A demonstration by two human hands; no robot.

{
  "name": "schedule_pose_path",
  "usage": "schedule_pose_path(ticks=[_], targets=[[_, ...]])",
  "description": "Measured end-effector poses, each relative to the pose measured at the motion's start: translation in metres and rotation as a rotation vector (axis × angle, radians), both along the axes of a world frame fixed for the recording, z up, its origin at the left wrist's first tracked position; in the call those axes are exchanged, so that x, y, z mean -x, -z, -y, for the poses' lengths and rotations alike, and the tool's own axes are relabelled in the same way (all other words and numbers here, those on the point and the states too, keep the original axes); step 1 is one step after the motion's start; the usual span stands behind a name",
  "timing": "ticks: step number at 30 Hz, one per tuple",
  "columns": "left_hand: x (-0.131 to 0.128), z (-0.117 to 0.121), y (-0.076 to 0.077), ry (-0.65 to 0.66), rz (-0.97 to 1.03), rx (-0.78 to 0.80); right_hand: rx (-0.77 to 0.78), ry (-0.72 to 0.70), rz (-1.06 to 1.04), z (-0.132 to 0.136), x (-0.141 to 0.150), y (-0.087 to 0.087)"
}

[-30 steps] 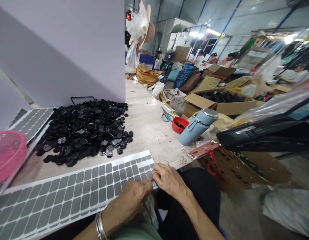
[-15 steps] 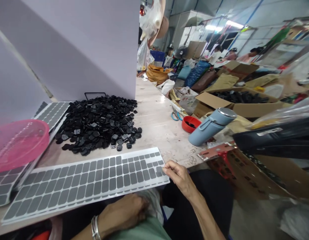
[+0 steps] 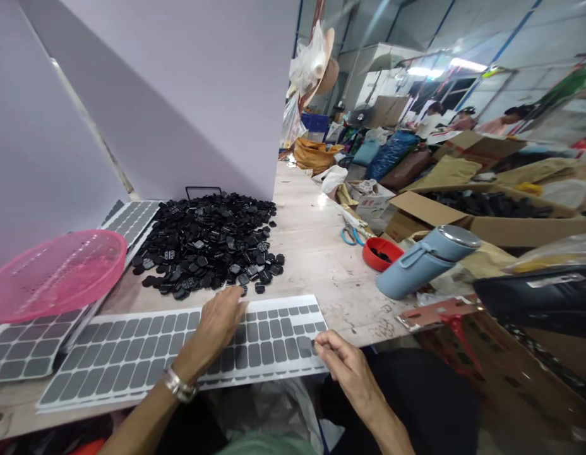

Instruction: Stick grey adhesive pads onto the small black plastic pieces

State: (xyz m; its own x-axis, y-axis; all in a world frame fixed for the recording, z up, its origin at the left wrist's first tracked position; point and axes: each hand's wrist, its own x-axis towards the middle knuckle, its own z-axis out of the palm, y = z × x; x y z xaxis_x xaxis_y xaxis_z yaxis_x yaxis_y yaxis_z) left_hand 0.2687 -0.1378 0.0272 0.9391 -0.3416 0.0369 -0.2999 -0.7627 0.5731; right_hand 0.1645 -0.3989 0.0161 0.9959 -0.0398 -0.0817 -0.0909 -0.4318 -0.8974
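Observation:
A white sheet of grey rounded stickers [image 3: 136,341] lies along the table's front edge, with at least one more sheet beneath it. At its right end my right hand [image 3: 345,363] is closed, thumb and forefinger pinching a small dark piece that looks like a sticker. My left hand [image 3: 221,316], with a metal bracelet on its wrist, reaches over the middle of the sheet. Its fingertips are by the near edge of a heap of small black plastic pieces [image 3: 208,240]; they are partly hidden, so I cannot see whether they hold anything.
A pink plastic basket [image 3: 60,272] stands on the left over more sticker sheets [image 3: 23,351]. To the right are blue-handled scissors [image 3: 352,236], a red bowl [image 3: 381,254] and a blue-grey flask [image 3: 423,265]. Beyond the table edge is an open cardboard box [image 3: 520,227]. A pale panel [image 3: 179,95] rises behind.
My left hand has come up from my lap and now reaches across the sheet to the black heap. My right hand stays at the sheet's right end. The view has shifted slightly left.

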Motion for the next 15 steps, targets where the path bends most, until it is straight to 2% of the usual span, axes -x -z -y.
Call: schedule_pose_path(ticks=[2,4,6,9,12,15], targets=[[-0.020,0.002,0.015,-0.049,0.075,-0.093,-0.013,-0.014,0.003,-0.004,0.001,-0.001],[-0.031,0.004,0.025,-0.055,0.075,-0.107,-0.021,-0.033,-0.003,-0.007,0.003,-0.002],[-0.034,0.005,0.026,-0.057,0.067,-0.083,-0.026,-0.037,-0.007,-0.008,0.004,-0.004],[-0.028,0.004,0.016,-0.044,0.075,-0.018,-0.066,-0.024,-0.010,-0.010,0.006,-0.007],[-0.012,0.006,0.003,0.037,-0.031,0.234,-0.217,-0.031,-0.011,-0.017,0.007,-0.008],[0.012,0.017,-0.002,0.148,-0.479,0.610,-0.450,-0.098,-0.032,-0.029,0.004,-0.007]])
